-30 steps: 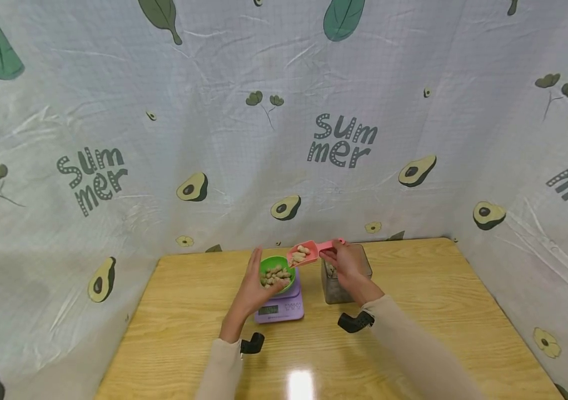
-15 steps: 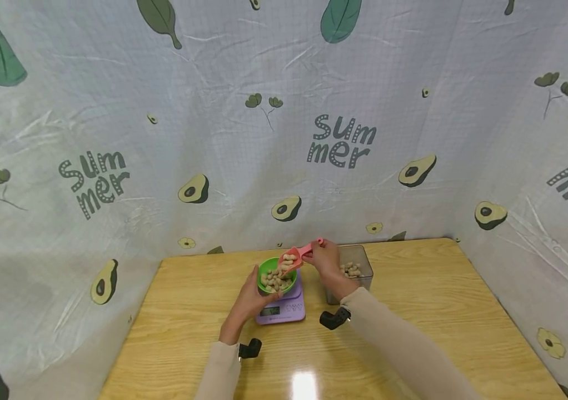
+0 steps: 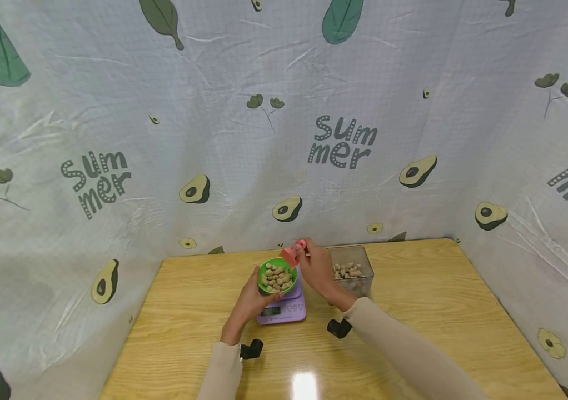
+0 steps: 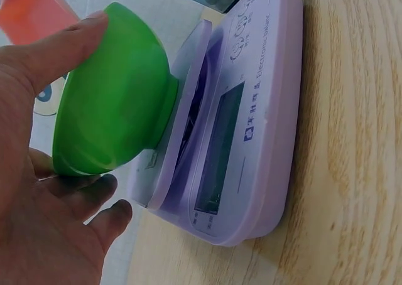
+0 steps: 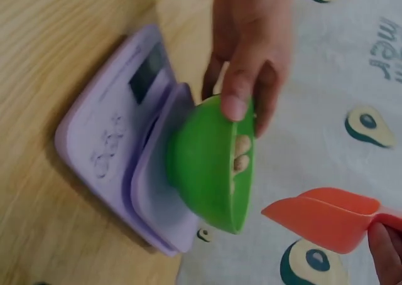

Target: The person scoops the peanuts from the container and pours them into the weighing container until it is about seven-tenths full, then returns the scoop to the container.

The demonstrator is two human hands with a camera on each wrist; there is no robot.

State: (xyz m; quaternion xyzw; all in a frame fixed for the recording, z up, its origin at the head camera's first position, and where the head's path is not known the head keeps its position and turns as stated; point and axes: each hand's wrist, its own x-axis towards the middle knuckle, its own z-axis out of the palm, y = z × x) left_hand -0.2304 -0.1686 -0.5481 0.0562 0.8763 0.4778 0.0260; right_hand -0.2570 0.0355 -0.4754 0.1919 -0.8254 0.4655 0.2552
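Note:
A green bowl (image 3: 261,286) of unshelled peanuts (image 3: 277,276) stands on the platform of a purple kitchen scale (image 3: 286,312). My left hand (image 3: 249,300) holds the bowl at its left side, the thumb on the rim and the fingers round the wall, as the left wrist view shows. My right hand (image 3: 318,268) grips the handle of a pink scoop (image 3: 290,255), which is tipped over the bowl's right rim. In the right wrist view the scoop (image 5: 326,219) is apart from the bowl (image 5: 207,166); no peanuts show in it. The scale's display (image 4: 221,150) is too blurred to read.
A clear, grey-tinted square container (image 3: 364,261) with more peanuts stands right of the scale, partly behind my right forearm. Both stand on a wooden table (image 3: 414,311). A printed white sheet (image 3: 234,166) hangs behind the table.
The scoop has moved left from near the container to the bowl and tipped over; the peanuts in it have gone into the bowl. My left hand has stayed at the bowl.

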